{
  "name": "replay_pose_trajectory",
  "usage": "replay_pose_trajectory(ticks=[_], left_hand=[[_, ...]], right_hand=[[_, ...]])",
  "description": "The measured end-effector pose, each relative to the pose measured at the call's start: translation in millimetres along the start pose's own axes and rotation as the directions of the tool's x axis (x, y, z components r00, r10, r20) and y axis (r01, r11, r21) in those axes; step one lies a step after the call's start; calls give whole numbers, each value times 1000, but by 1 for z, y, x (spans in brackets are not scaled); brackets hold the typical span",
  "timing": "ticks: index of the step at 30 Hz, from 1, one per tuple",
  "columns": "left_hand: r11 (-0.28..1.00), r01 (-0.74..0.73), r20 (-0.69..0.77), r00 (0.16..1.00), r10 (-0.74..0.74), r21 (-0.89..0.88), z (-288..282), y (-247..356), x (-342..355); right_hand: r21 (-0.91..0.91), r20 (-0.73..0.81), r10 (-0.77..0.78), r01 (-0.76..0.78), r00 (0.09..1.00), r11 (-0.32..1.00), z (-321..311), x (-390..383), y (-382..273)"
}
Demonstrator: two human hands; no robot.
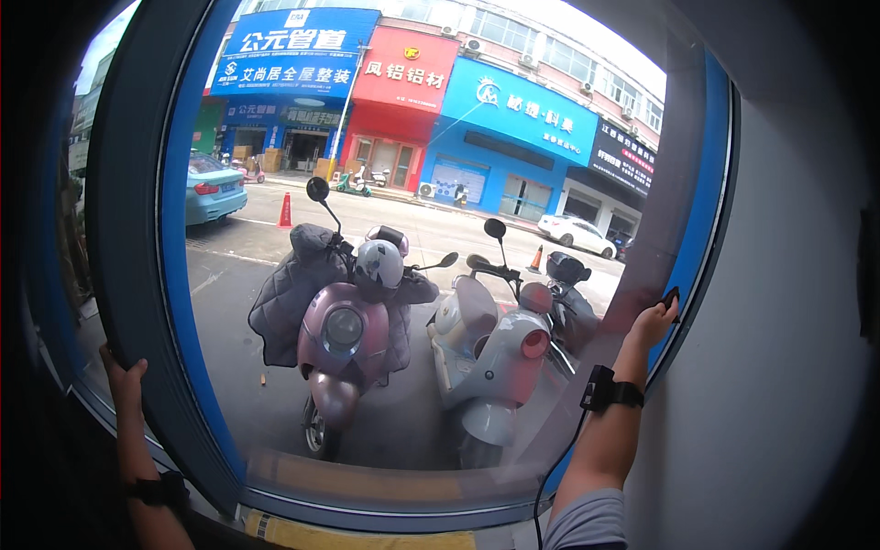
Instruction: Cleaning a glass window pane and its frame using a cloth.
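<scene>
Closest up: right forearm (600, 458), angled up from the lower edge, black wrist device (599, 390) strapped on, thin black cable (541, 490) down beside the grey sleeve (591, 521). On to the right hand (653, 323), partly curled, up against a small black fitting (676, 297) beside the blue edge strip (702, 183); seems to be holding it, can't tell how firmly. Across to the left hand (126, 379): thumb apart, fingers loosely hooked at the outer edge of the dark frame upright (131, 275). Between the two, straight ahead, glass panel (367, 478), upright in its frame, with pink scooter (344, 330) and pale scooter (495, 353) beyond. Could pinch the left fingers at that outer edge, given any sudden swing or slide of the panel; could lose the right grip, given so small a hold; could snag the cable, given a quick drop of the arm. Can't make out the left fingertips, tucked out of sight, nor the right ones, merging with the black fitting; left forearm (137, 449) deep in shadow, yellow strip (357, 539) clipped at the bottom.
</scene>
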State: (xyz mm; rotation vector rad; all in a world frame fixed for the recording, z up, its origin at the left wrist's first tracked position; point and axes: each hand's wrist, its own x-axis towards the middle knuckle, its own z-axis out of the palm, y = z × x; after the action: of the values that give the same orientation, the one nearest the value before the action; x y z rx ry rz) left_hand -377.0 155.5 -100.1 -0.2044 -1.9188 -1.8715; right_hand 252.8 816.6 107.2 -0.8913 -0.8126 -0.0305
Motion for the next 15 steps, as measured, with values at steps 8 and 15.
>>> replay_pose_trajectory(ticks=[8,15], left_hand=[[991,-103,32,994,101,88,5,26,-26],[955,-267,84,963,257,131,3,13,-28]], right_hand=[[42,45,-574,572,818,819,31,-198,-236],[417,327,-696,563,640,714,24,-434,-463]])
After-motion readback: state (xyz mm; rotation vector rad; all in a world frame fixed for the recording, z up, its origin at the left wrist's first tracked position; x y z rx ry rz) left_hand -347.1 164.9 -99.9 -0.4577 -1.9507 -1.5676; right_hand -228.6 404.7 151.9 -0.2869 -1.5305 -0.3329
